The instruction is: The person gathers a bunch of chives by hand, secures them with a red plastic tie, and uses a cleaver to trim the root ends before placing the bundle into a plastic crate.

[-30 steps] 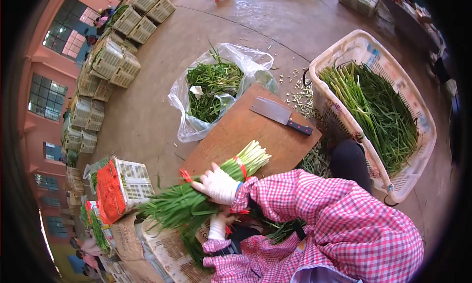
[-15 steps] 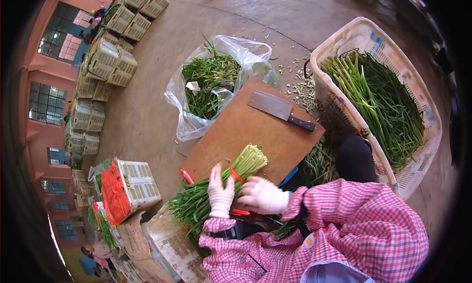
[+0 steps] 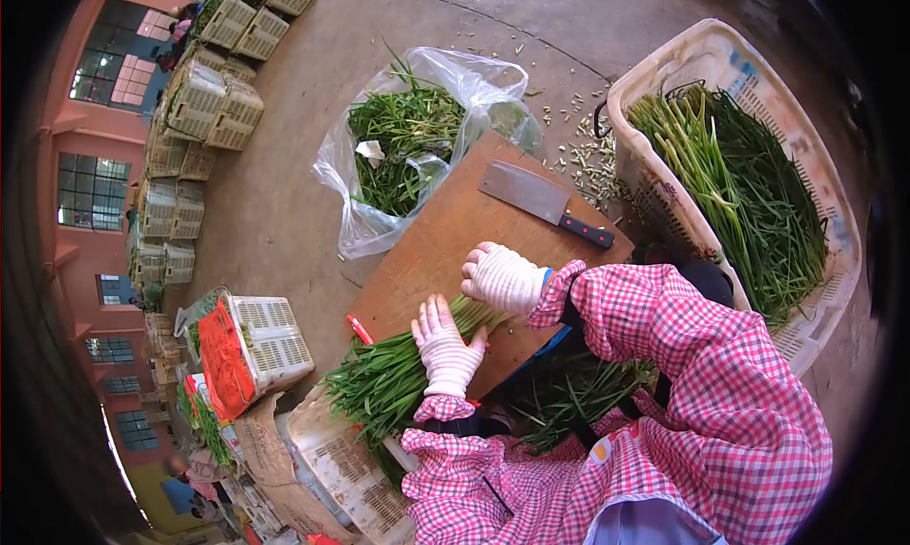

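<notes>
A bunch of green chive-like stalks [image 3: 379, 379] lies across the near edge of the wooden board [image 3: 408, 278], its leaves towards the lower left. My left hand [image 3: 447, 351], in a white fingerless wrap, rests on it with fingers stretched out and thumb apart. My right hand [image 3: 509, 280], wrapped the same way, is over the pale stem ends with its fingers curled in. What those fingers hold, if anything, is hidden. The red band round the bunch is mostly covered. Beyond my right hand, a cleaver [image 3: 526, 192] with a black handle lies on the board.
A clear plastic bag [image 3: 327, 180] of green trimmings stands beyond the board. On the right is a large white crate [image 3: 654, 171] of loose stalks, with cut bits [image 3: 590, 166] scattered beside it. A crate with red cloth [image 3: 227, 360] stands left; stacked crates [image 3: 199, 99] line the wall.
My right hand has moved up and away from me, from beside the red band to over the stem ends. My left hand has shifted slightly right and stays on the bunch.
</notes>
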Demonstrator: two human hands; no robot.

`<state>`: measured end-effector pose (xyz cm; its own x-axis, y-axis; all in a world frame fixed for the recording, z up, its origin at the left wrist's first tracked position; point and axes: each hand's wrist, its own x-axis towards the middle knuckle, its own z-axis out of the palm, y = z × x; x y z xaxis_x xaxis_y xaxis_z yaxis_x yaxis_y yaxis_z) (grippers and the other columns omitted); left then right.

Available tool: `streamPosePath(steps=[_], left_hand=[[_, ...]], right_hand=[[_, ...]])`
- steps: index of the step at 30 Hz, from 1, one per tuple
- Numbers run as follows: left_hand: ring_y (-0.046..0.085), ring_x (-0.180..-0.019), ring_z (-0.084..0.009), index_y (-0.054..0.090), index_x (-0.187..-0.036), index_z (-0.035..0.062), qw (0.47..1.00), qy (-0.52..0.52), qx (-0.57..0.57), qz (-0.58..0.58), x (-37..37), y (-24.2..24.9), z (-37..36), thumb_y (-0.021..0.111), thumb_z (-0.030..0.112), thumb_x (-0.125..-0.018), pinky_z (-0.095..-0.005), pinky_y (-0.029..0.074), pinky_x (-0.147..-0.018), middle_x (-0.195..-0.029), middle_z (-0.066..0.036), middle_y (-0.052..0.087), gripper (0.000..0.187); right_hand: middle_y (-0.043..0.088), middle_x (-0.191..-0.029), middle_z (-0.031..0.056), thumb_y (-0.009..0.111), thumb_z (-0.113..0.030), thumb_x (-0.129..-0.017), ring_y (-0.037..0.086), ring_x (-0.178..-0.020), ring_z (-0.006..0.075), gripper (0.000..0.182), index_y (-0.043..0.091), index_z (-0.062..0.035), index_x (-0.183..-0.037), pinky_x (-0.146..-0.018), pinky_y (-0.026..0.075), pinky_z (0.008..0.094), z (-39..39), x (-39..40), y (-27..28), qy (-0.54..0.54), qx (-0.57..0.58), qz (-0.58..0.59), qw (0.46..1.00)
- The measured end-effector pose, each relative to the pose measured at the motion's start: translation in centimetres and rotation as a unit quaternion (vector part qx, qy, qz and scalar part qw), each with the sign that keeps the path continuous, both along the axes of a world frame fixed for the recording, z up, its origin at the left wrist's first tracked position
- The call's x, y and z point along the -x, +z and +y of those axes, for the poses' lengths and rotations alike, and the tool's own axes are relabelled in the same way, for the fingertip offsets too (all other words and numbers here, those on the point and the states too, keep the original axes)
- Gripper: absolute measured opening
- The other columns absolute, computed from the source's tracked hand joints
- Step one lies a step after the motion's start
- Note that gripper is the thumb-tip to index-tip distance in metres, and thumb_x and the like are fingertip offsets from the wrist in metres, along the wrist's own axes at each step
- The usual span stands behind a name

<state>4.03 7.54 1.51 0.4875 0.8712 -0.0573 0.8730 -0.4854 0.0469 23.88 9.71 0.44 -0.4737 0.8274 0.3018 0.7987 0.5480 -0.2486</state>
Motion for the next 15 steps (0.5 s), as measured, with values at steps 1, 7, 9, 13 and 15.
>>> streamPosePath(steps=[1, 7, 9, 13, 15], left_hand=[[0.031, -0.132, -0.0348, 0.029, -0.137, -0.0017, 1.000, 0.011, -0.001, 0.024, -0.1, -0.4, 0.0, 0.072, 0.043, -0.068, -0.0495, 0.020, -0.110, -0.141, -0.020, 0.035, 0.092], [0.028, -0.132, -0.0329, 0.024, -0.140, -0.0013, 0.997, 0.007, -0.037, 0.065, -1.1, -1.0, -2.6, 0.065, 0.056, -0.069, -0.0509, 0.016, -0.110, -0.144, -0.018, 0.029, 0.100], [0.028, -0.132, -0.0334, 0.025, -0.139, -0.0023, 0.997, 0.010, -0.050, 0.063, -1.3, -1.1, -3.2, 0.065, 0.056, -0.069, -0.0514, 0.016, -0.110, -0.143, -0.019, 0.029, 0.100], [0.029, -0.130, -0.0341, 0.025, -0.139, -0.0024, 0.997, 0.008, -0.052, 0.059, -1.0, -1.6, -2.5, 0.069, 0.051, -0.068, -0.0515, 0.017, -0.109, -0.143, -0.020, 0.030, 0.099], [0.030, -0.129, -0.0332, 0.027, -0.138, -0.0015, 0.997, 0.007, -0.055, 0.051, -1.3, -1.4, -2.6, 0.070, 0.050, -0.067, -0.0511, 0.019, -0.108, -0.141, -0.018, 0.032, 0.097]], right_hand=[[0.063, -0.088, 0.0024, 0.061, -0.022, -0.073, 0.058, -0.091, 0.0224, 0.015, 0.067, -0.0147, -0.085, -0.080, 0.045, 0.0349, 0.3, -0.2, -0.7, -0.001, 0.001, 0.000, 1.000], [0.066, -0.088, 0.0040, 0.068, -0.029, -0.071, 0.062, -0.092, 0.0256, 0.020, 0.070, -0.0187, -0.089, -0.076, 0.050, 0.0386, 2.3, -0.8, -3.5, -0.032, 0.248, 0.133, 0.959], [0.068, -0.087, 0.0048, 0.070, -0.031, -0.070, 0.064, -0.089, 0.0256, 0.023, 0.071, -0.0210, -0.090, -0.075, 0.051, 0.0383, 3.6, -0.7, -3.4, -0.027, 0.303, 0.095, 0.948], [0.068, -0.089, 0.0025, 0.070, -0.031, -0.070, 0.064, -0.091, 0.0237, 0.023, 0.071, -0.0223, -0.091, -0.076, 0.051, 0.0367, 3.1, -0.5, -2.6, -0.033, 0.298, 0.054, 0.952], [0.067, -0.095, -0.0001, 0.069, -0.031, -0.071, 0.063, -0.094, 0.0219, 0.021, 0.071, -0.0230, -0.090, -0.078, 0.051, 0.0363, 2.0, -0.6, -2.4, -0.026, 0.256, 0.029, 0.966]])
